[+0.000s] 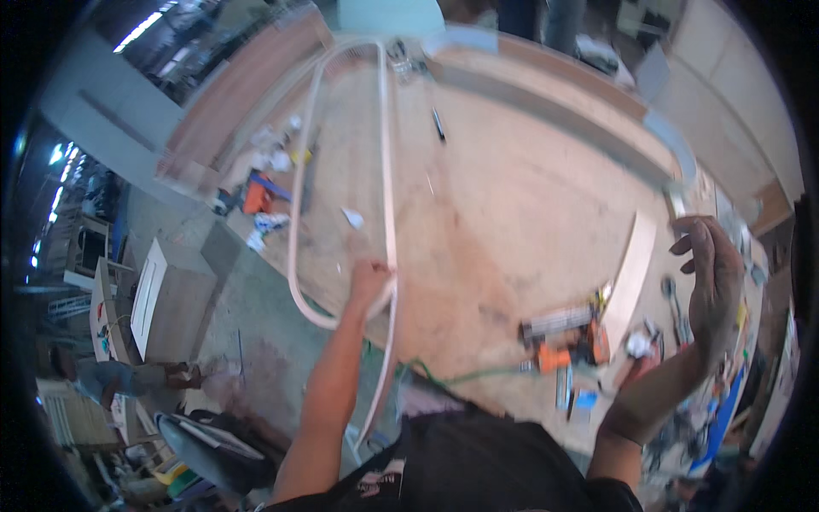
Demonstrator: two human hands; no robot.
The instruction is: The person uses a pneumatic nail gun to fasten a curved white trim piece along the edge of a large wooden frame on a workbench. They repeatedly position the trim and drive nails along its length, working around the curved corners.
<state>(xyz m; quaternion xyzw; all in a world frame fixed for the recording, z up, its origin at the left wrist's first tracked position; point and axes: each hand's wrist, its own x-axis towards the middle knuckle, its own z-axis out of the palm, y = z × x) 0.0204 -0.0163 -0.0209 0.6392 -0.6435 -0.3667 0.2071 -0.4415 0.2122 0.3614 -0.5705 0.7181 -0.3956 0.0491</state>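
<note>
While a person in a black shirt (486,465) bends over a wooden tabletop (503,230), the left hand (369,283) has its grip clamped on a pale, narrow strip (388,171) formed into a long, round-ended loop. The loop lies lengthwise across the left part of the tabletop, and a loose length trails from the hand toward the lower edge of view. Raised over the right side, the right hand (715,277) holds its grip apart, fingers loosely bent. Near it lie a curved wooden piece (633,269) and an orange-and-black nail gun (567,337), with a green hose (469,375) beside it. Left of the loop sits an orange tool (257,196) amid crumpled scraps; a dark pen-like object (438,125) lies to its right. Beyond, a round-ended wooden frame (554,107) spans the far right. At far left, a co-worker in a grey top (107,378) appears on the shop floor.
</note>
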